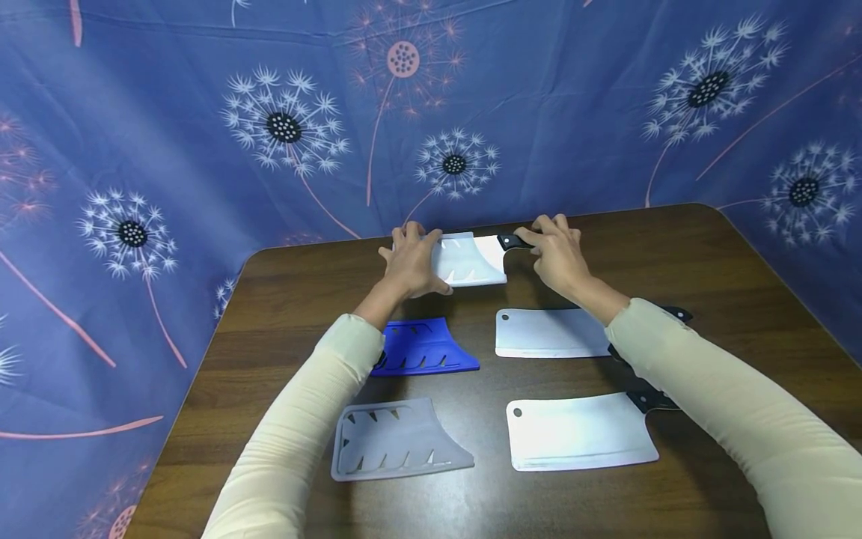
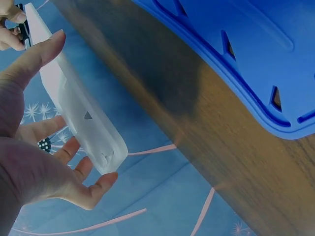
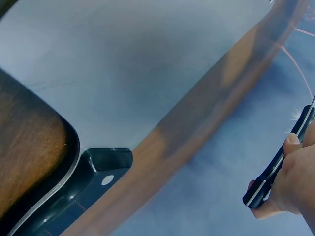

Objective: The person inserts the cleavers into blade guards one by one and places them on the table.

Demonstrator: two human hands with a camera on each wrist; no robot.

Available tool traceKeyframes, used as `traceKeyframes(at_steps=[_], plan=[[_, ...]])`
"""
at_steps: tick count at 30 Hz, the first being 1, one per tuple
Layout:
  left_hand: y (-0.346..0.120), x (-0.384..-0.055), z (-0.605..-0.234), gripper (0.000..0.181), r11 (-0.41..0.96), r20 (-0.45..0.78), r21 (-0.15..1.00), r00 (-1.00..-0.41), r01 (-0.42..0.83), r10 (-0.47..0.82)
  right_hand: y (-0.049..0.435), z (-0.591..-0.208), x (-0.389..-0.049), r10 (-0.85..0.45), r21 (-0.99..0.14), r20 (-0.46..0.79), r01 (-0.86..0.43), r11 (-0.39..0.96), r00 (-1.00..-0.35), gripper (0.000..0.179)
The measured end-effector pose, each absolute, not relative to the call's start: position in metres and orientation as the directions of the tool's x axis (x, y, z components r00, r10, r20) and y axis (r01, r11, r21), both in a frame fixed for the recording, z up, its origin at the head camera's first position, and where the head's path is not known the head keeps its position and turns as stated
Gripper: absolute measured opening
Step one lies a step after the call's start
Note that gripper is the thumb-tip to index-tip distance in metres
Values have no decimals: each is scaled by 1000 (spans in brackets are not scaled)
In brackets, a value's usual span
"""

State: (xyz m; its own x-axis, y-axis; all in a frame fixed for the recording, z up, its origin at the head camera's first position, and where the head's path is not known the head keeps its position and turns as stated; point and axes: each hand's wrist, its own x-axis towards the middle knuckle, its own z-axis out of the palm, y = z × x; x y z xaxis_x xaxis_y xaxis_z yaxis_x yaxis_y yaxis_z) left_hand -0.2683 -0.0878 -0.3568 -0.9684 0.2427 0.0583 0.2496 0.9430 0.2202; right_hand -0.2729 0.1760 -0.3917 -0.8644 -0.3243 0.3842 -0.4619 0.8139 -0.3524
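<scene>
As I watch remotely, a grey cover (image 1: pixel 404 436) and a front cleaver (image 1: pixel 575 434) lie nearest, bottom of frame.
Mid-frame I see a blue cover (image 1: pixel 426 344) and second cleaver (image 1: pixel 548 333); above centre, the left hand (image 1: pixel 412 262) curls thumb and fingers round a white cover (image 1: pixel 465 258) over a third cleaver (image 1: pixel 491 245), whose black handle (image 1: pixel 513 241) the right hand (image 1: pixel 559 253) grips. Patterned cloth (image 1: pixel 545 82) hangs behind.

Long sleeves are worn: the left sleeve (image 1: pixel 296 434) in plain, pale cream, matched by the right sleeve (image 1: pixel 707 382). Both are creased by fine folds and finished with smoother, rounded cuffs (image 1: pixel 350 342).
</scene>
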Motion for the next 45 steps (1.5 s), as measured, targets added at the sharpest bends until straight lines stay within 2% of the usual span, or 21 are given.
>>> traceKeyframes(at_steps=[16, 30, 39, 45], plan=[[-87, -286, -368, 109, 946, -6, 196, -964, 258, 264, 178, -403, -286, -314, -423, 291, -416, 805, -904, 66], [-95, -299, -377, 103, 947, -132, 201, -952, 249, 278, 171, -415, -303, -322, -439, 186, -371, 818, -928, 62], [-102, -305, -387, 99, 942, -222, 247, -933, 226, 282, 162, -417, -304, -304, -482, 65, -296, 825, -951, 51], [-106, -305, -392, 96, 943, -256, 245, -923, 227, 289, 158, -419, -307, -287, -488, -17, -242, 839, -958, 53]])
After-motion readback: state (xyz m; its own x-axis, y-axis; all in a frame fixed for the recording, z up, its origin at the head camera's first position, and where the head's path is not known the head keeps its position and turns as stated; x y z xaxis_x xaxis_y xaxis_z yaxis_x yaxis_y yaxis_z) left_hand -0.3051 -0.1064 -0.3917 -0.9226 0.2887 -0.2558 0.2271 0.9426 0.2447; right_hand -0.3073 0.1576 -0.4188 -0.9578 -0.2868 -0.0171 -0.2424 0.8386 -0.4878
